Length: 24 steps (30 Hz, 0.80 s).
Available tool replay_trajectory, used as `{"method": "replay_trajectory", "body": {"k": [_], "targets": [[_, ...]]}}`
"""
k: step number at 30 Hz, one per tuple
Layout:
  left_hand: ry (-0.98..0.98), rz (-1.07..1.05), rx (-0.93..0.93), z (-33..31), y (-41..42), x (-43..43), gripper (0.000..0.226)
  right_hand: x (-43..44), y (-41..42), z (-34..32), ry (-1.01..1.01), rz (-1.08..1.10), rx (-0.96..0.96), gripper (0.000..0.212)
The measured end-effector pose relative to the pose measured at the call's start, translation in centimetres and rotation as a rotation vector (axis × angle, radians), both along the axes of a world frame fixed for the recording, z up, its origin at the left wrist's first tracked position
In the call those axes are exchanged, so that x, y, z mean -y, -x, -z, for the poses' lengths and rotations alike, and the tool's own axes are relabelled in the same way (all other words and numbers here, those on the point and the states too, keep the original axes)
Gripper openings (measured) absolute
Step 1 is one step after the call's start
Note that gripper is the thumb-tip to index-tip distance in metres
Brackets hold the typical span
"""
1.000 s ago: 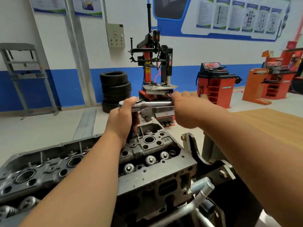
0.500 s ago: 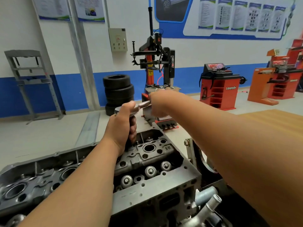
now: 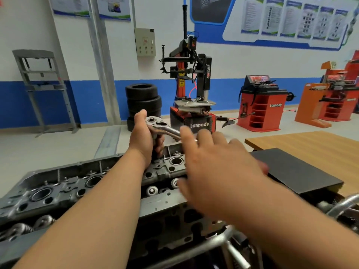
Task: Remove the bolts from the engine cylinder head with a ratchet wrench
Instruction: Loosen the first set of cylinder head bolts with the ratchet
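Gripped the ratchet wrench just below its head with the left hand, socket end down at the far right end of the engine cylinder head. Held the right hand open, fingers spread above the handle; could not tell whether touching. Saw no removed bolts anywhere; judged the job early, most left.

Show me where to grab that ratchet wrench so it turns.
Grab the ratchet wrench by its long handle, away from the round head, coming from the right and above. The handle sticks out rightward, roughly level, and the left hand grips below the head. The right hand hovers open over it.
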<state>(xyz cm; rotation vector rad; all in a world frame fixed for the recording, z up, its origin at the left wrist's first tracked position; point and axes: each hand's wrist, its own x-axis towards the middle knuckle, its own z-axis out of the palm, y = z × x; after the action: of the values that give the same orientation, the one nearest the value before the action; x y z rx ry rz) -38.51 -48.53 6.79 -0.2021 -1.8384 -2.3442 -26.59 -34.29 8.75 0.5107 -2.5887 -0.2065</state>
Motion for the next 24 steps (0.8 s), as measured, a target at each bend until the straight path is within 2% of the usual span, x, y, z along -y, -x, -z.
{"method": "replay_trajectory", "body": {"k": [1, 4, 6, 8, 9, 11, 14, 17, 21, 24], "targets": [[0.029, -0.010, 0.002, 0.1, 0.2, 0.1, 0.064, -0.6, 2.1, -0.7, 0.040, 0.045, 0.051, 0.077], [0.122, -0.020, -0.020, 0.4, 0.6, 0.3, 0.054, -1.3, 10.1, -2.8, 0.005, 0.145, 0.166, 0.066], [0.136, -0.001, -0.031, 0.4, 0.9, 0.4, 0.050, 0.2, 15.2, -3.5, 0.104, 0.029, 0.268, 0.051], [0.121, 0.001, -0.033, 0.5, 1.3, 0.7, 0.045, 3.4, 19.2, -4.4, 0.191, -0.091, 0.389, 0.021], [0.137, -0.004, -0.031, 0.5, 1.5, 0.9, 0.042, 5.0, 20.5, -4.8, 0.223, -0.102, 0.453, 0.014], [0.177, 0.005, -0.030, 0.6, 1.7, 1.2, 0.035, 7.2, 21.6, -5.1, 0.218, -0.133, 0.511, 0.022], [0.273, 0.021, -0.062, 0.4, 1.4, 1.5, 0.022, 6.9, 21.4, -4.3, 0.200, -0.225, 0.397, 0.035], [0.485, -0.140, -0.095, 0.5, 1.4, 1.6, 0.015, 4.6, 20.2, -3.7, 0.216, -0.168, 0.320, 0.031], [0.442, -0.079, -0.016, 0.6, 1.7, 1.1, 0.017, 1.0, 15.9, -4.3, -0.028, 0.094, 0.194, 0.013], [0.414, -0.094, 0.004, 0.7, 1.6, 0.7, 0.020, -1.3, 9.2, -3.0, -0.070, 0.142, 0.106, 0.020]]}}
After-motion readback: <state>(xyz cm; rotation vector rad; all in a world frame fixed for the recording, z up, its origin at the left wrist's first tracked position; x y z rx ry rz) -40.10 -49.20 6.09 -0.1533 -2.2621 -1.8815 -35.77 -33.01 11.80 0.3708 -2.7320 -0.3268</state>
